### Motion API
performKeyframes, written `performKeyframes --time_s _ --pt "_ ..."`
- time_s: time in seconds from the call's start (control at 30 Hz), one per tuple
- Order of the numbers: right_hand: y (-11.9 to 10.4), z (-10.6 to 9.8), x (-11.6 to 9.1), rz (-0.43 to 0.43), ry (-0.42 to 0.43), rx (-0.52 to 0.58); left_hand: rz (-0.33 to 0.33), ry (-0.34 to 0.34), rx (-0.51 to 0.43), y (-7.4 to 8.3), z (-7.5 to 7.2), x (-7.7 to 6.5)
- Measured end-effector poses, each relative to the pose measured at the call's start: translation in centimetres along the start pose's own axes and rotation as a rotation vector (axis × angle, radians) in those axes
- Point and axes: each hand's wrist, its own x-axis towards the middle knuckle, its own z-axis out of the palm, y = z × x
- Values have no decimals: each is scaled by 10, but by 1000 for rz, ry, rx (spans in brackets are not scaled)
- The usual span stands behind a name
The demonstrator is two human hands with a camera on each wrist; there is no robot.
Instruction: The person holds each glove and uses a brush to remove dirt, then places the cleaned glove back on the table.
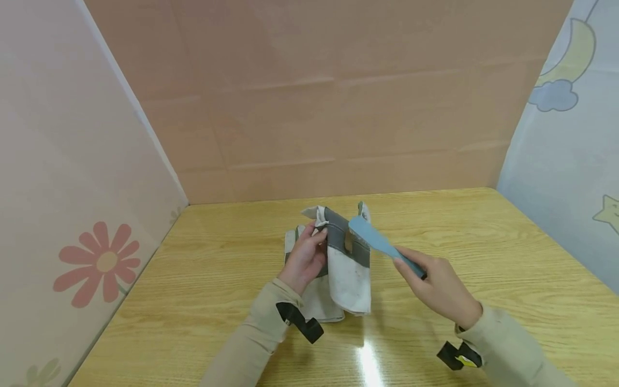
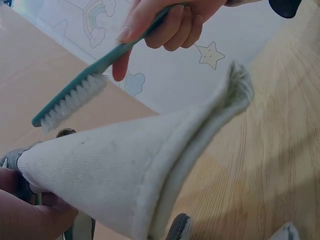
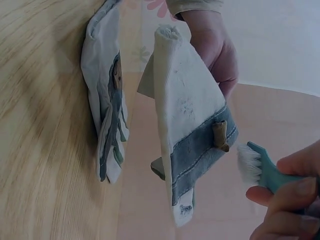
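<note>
My left hand (image 1: 306, 258) grips a white canvas work glove (image 1: 349, 285) with a grey band, holding it up by its grey part so the wide white cuff hangs towards me. A small brown tab (image 3: 220, 136) sticks out from the grey band in the right wrist view, and dark smudges mark the white cloth. My right hand (image 1: 442, 287) holds a blue brush (image 1: 374, 237) by its handle. Its white bristles (image 2: 72, 102) face the glove, a short way off it in both wrist views. A second glove (image 1: 321, 306) of the same kind lies on the table underneath.
The wood-grain table (image 1: 217, 274) runs back to a brown paper-like wall (image 1: 329, 118). Pale walls with printed decorations stand at the left (image 1: 63, 134) and right (image 1: 575, 161). Each wrist wears a black camera mount.
</note>
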Motion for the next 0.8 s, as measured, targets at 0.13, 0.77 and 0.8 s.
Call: performKeyframes --time_s 0.13,0.77,0.8 --pt "-2 3 3 -3 -10 19 -2 -12 3 0 1 -1" --pt "5 -2 -3 14 -32 -24 8 25 -3 5 2 1" --pt "4 -2 -2 12 -31 -23 6 25 -1 6 2 1"
